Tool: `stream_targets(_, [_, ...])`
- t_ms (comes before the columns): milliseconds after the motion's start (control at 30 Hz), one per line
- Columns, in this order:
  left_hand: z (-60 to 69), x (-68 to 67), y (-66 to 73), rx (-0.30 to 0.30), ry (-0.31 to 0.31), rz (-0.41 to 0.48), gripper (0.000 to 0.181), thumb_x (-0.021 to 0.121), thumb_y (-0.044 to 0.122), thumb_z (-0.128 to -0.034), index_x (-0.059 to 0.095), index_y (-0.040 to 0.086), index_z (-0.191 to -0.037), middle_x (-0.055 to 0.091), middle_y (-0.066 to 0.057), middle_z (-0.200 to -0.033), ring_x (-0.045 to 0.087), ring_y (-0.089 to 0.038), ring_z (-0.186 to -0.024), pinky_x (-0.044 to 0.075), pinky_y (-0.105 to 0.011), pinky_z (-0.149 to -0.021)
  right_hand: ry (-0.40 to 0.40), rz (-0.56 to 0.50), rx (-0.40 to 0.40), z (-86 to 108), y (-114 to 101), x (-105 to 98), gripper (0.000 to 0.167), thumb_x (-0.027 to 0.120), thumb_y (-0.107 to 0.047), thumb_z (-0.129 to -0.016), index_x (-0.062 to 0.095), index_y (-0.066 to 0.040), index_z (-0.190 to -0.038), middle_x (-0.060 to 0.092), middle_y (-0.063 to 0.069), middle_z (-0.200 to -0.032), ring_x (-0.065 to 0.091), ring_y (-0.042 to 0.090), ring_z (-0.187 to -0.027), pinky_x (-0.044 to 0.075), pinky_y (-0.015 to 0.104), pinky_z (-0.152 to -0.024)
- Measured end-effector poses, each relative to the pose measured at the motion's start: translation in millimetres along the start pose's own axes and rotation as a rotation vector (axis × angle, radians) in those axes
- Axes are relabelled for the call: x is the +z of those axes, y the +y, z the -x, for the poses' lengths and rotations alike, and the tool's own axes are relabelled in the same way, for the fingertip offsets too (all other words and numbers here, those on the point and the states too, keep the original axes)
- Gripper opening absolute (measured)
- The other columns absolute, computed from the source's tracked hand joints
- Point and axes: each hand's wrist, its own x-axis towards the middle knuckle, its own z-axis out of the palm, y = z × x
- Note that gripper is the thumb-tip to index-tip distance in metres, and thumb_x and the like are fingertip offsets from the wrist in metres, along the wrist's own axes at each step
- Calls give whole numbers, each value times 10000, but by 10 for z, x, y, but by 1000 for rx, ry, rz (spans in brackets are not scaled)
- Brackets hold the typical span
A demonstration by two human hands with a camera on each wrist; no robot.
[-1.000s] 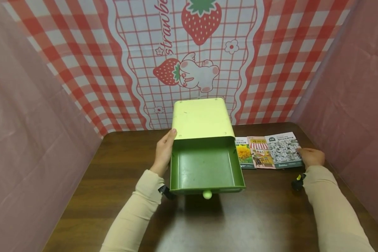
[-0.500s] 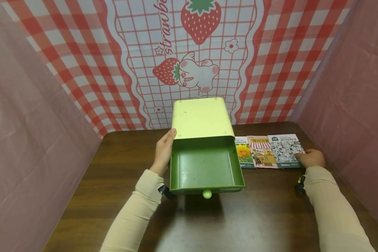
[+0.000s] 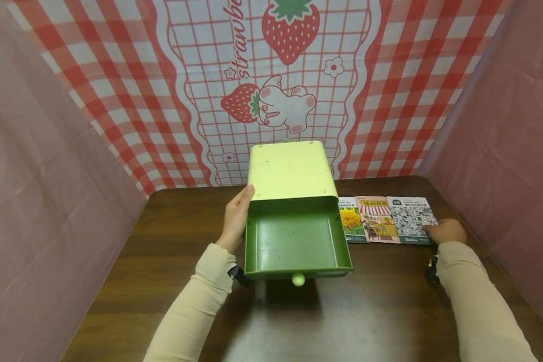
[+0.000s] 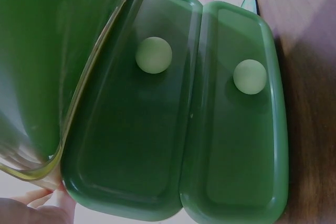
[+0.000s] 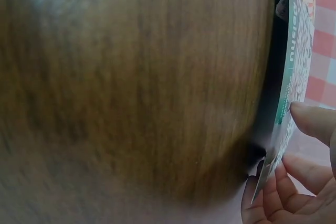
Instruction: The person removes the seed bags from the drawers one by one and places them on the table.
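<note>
A small drawer cabinet with a pale yellow-green top (image 3: 291,171) stands mid-table. Its upper green drawer (image 3: 294,241) is pulled out, with nothing visible inside. My left hand (image 3: 234,221) rests along the cabinet's left side, thumb at the top's front corner; its other fingers are mostly hidden. Two lower drawer fronts with round knobs (image 4: 154,55) show closed in the left wrist view. At the right, my right hand (image 3: 448,231) pinches the lower right corner of a white-flower seed packet (image 3: 412,218), thumb above and fingers beneath. That edge is raised off the table in the right wrist view.
Left of the held packet lie a pink packet with a striped awning (image 3: 376,221) and a yellow-flower packet (image 3: 352,221), partly behind the cabinet. Pink cloth (image 3: 502,151) hangs at both sides, a checked strawberry cloth (image 3: 289,90) behind the brown wooden table (image 3: 176,251).
The white-flower packet has shifted right and turned clockwise, baring more of the pink packet. My right hand has moved slightly with it. The cabinet and my left hand stay put.
</note>
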Motion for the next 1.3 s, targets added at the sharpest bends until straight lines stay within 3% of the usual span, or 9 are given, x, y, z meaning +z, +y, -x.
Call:
stream_targets(467, [5,12,8,4,-5,2,670,515,568,-962,466,127,-1464,448,-23,-1526,362,-200,-1443,289,-378,-1210,-19,128,-54,-4,-5,-31,610,532,-297,-911,484,219,-1232,484,448,-1239,502,599,-1062,462,631,-874])
stream_targets(800, [4,14,6,13,-8,-1,667,510,566,-965,465,125,-1464,450,-26,-1524,366,-204,-1442,289,-382,-1210,69,48,-119,-1,-25,-23,551,505,-268,-927,517,191,-1232,523,411,-1236,513,586,-1066,438,639,-892])
stream_targets(1033, [1,18,0,18,-3,4,654,511,550,-971,469,119,-1461,456,-31,-1520,372,-201,-1438,292,-372,-1209,111,-107,-172,88,-391,-94,531,459,-260,-996,492,162,-1317,538,377,-1267,527,534,-1109,449,623,-904])
stream_targets(1200, [4,13,1,15,-3,-6,658,504,555,-972,461,123,-1466,451,-30,-1524,368,-205,-1441,287,-377,-1211,131,-199,-279,220,-736,-144,534,444,-285,-1018,485,124,-1358,583,349,-1218,576,478,-1058,500,538,-788])
stream_targets(1300, [5,11,3,7,0,-14,665,504,566,-968,461,129,-1467,450,-24,-1524,367,-203,-1441,284,-379,-1213,121,-247,-358,345,-950,-180,520,443,-295,-1033,494,99,-1368,588,334,-1231,581,440,-1057,496,482,-783])
